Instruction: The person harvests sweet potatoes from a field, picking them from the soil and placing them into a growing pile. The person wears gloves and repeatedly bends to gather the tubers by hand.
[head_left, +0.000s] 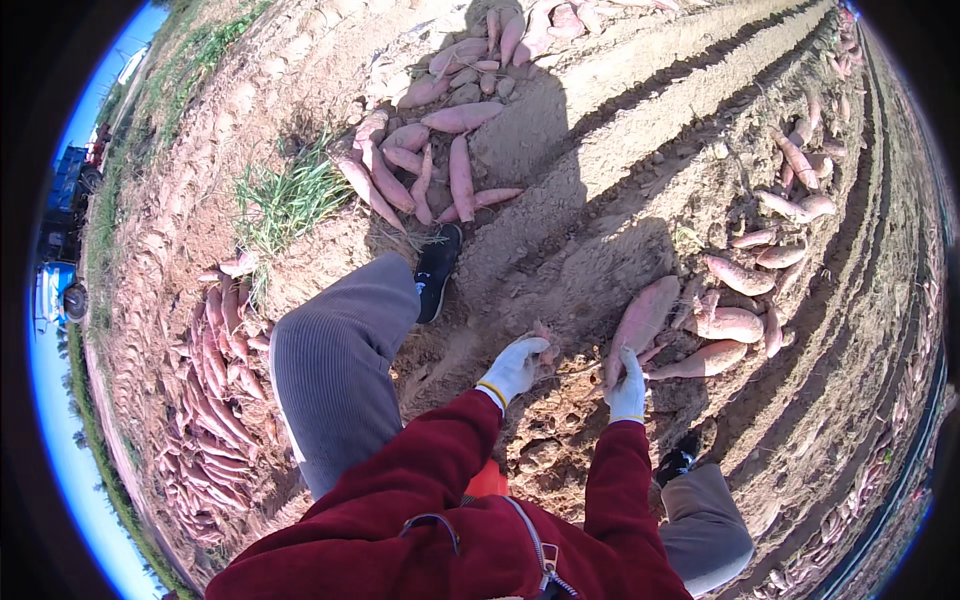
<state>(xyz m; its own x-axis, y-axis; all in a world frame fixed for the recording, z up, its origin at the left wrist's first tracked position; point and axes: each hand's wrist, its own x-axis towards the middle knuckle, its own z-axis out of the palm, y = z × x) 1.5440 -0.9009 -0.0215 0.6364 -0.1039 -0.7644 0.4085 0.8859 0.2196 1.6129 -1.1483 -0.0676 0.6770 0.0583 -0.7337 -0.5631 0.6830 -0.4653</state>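
My left hand (516, 367), in a white glove, is closed on a small reddish root piece (547, 346) with thin rootlets. My right hand (628, 386), gloved the same way, grips the lower end of a large pink sweet potato (646, 313) that slants up and to the right. Beside it on the right, several sweet potatoes (726, 325) lie on the soil, some with stringy roots. Beyond my left shoe is a loose pile of sweet potatoes (461, 169).
A heap of sweet potatoes (217, 420) lies on the left, near a grass tuft (289, 195). My black shoe (438, 274) stands between my left hand and the far pile. Ridged soil with rows of roots runs along the right. A blue vehicle (56, 292) is at the far left.
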